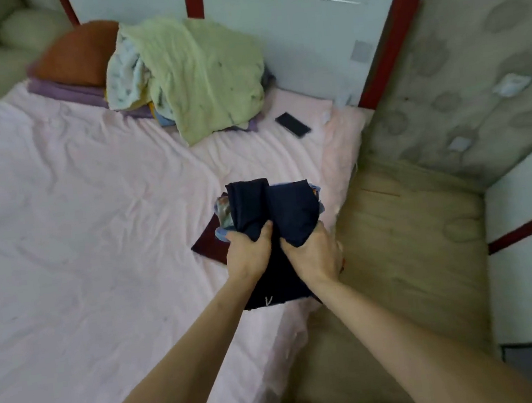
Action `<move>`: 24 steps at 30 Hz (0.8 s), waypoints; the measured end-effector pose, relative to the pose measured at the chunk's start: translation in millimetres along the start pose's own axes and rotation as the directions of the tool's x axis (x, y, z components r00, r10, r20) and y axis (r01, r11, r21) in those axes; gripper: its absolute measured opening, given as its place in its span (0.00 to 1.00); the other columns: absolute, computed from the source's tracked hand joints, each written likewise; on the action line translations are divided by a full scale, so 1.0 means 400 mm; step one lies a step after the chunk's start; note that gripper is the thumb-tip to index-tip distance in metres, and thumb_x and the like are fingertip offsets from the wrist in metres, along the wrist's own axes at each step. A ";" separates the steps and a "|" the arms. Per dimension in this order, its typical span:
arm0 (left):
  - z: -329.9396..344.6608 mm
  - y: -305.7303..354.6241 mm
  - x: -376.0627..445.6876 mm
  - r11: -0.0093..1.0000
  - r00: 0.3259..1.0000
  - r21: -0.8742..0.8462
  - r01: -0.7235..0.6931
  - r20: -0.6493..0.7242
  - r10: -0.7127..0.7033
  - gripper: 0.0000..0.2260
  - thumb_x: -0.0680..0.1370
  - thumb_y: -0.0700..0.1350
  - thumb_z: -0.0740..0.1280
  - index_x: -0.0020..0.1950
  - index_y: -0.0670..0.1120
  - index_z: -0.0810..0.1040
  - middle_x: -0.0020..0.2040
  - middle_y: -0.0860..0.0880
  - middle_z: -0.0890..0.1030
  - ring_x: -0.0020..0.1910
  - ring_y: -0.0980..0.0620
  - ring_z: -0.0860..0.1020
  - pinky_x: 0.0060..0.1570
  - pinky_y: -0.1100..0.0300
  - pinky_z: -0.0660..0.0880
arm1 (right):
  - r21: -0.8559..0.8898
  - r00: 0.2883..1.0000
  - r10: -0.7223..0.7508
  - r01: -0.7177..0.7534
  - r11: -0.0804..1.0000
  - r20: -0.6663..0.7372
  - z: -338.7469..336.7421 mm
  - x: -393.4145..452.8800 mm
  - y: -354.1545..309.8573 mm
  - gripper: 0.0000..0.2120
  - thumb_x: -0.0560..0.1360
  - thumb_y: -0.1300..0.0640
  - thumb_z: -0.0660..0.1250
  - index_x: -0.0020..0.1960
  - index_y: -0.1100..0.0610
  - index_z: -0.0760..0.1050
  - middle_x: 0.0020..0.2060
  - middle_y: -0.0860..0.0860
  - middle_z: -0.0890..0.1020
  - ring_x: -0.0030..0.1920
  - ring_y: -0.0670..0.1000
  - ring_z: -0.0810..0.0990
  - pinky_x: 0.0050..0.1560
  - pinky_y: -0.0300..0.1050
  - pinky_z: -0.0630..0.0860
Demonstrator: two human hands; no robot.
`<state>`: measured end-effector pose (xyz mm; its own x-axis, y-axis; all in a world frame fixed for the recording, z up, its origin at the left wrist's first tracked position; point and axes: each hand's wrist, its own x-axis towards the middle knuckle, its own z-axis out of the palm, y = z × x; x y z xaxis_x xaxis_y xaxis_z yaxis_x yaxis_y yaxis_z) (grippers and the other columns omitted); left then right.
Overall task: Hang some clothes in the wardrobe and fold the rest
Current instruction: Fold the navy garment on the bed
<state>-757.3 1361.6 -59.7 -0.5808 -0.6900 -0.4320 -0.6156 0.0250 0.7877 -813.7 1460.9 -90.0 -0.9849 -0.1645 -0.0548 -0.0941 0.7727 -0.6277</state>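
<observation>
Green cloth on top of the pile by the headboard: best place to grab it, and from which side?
Likely the loose corner of the green cloth that hangs down onto the pink sheet at the pile's near edge. Come from the near side, pinch that flap and lift: it lies free, while the upper part drapes over other clothes.

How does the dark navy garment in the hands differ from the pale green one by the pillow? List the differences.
1. The navy garment is dark; the green garment is pale.
2. The left hand and right hand grip the navy garment; nothing touches the green one.
3. The navy garment lies on a small stack near the bed's edge; the green one is draped loosely over a heap of clothes.
Both lie on the pink sheet.
</observation>
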 end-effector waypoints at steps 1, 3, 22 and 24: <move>0.022 0.021 0.009 0.999 0.999 0.032 -0.022 0.030 0.021 0.28 0.78 0.58 0.63 0.65 0.38 0.62 0.63 0.41 0.75 0.61 0.41 0.74 0.55 0.56 0.69 | 0.044 1.000 0.018 -0.018 0.999 0.018 -0.021 0.024 0.013 0.27 0.66 0.37 0.70 0.53 0.57 0.73 0.46 0.51 0.81 0.48 0.54 0.80 0.45 0.45 0.75; 0.085 0.095 0.042 0.991 0.991 0.093 -0.100 0.093 0.092 0.23 0.78 0.59 0.63 0.58 0.40 0.62 0.60 0.40 0.76 0.57 0.41 0.76 0.51 0.56 0.70 | 0.181 0.997 0.074 -0.077 0.980 0.024 -0.066 0.103 0.051 0.32 0.65 0.30 0.67 0.53 0.56 0.73 0.44 0.49 0.80 0.47 0.53 0.80 0.46 0.47 0.77; 0.977 0.908 0.064 0.639 0.455 0.034 -0.769 0.730 0.509 0.24 0.78 0.58 0.63 0.60 0.39 0.64 0.54 0.41 0.78 0.52 0.41 0.78 0.46 0.53 0.74 | 0.410 0.705 0.551 -0.387 0.826 -0.446 -0.797 0.670 0.494 0.33 0.70 0.38 0.69 0.68 0.54 0.66 0.60 0.49 0.78 0.59 0.53 0.78 0.57 0.49 0.75; 1.071 0.974 -0.018 0.570 0.327 -0.045 -0.821 0.780 0.533 0.23 0.78 0.56 0.64 0.59 0.38 0.65 0.52 0.42 0.77 0.52 0.42 0.78 0.46 0.54 0.73 | 0.431 0.578 0.607 -0.428 0.794 -0.545 -0.895 0.660 0.555 0.32 0.70 0.37 0.68 0.67 0.54 0.67 0.58 0.50 0.79 0.57 0.54 0.79 0.57 0.52 0.76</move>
<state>-1221.4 1686.2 62.1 -0.9337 0.3523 -0.0645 0.1498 0.5478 0.8231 -1146.6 1808.5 34.4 -0.7056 0.7086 0.0106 0.4093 0.4197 -0.8102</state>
